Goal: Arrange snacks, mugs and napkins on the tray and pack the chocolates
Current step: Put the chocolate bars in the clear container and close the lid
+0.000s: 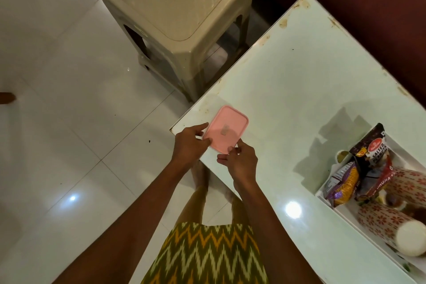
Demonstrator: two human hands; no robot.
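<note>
Hands meet at a pink lidded box [225,129] lying flat on the white tabletop [288,90], close to that tabletop's near-left corner. The left hand [189,143] grips the box's left edge, thumb on the lid and fingers curled against the side; the right hand [239,159] pinches the box's near corner between thumb and fingertips. A small pale mark sits at the middle of the lid. What the box contains cannot be told — the lid covers it. Well to the right of the box, at the tabletop's right side, stands a white tray [343,211] holding snack packets: a dark salted-peanuts bag [371,147] leaning upright, a purple-and-yellow packet [344,185] beside it, and a red packet [380,181] between them and the mugs. Two mugs with a red flower print [380,220] lie in the tray too, the nearer one on its side. Beyond the box, off the tabletop's left edge, a beige plastic stool [177,14] stands on the white tiled floor [57,76].
</note>
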